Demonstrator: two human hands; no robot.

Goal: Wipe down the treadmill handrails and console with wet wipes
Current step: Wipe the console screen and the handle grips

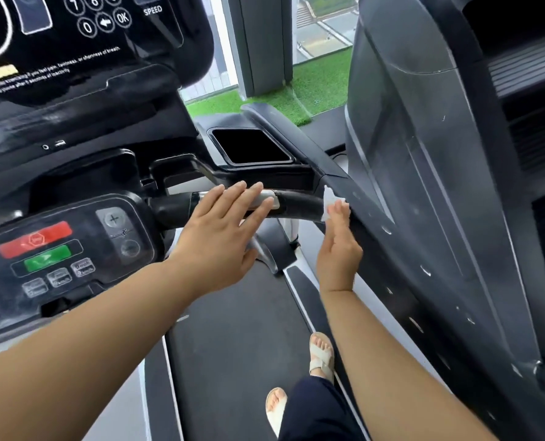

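From my remote seat I see the left grip [223,230] flat and fully open, its fingers straight and lying over the front handrail [299,203], their tips on its silver sensor patch [267,198]; it holds nothing. The right grip [339,248] is stretched out too, its near-straight fingertips pressing a white wet wipe [328,202] against the side handrail [369,224], right where the front bar joins it. Just above that joint, the console's storage pocket [252,146] is black inside, so I cannot tell what it holds. The control panel [57,249] with its red and green buttons sits at lower left, and sandalled feet stand on the belt [233,345].
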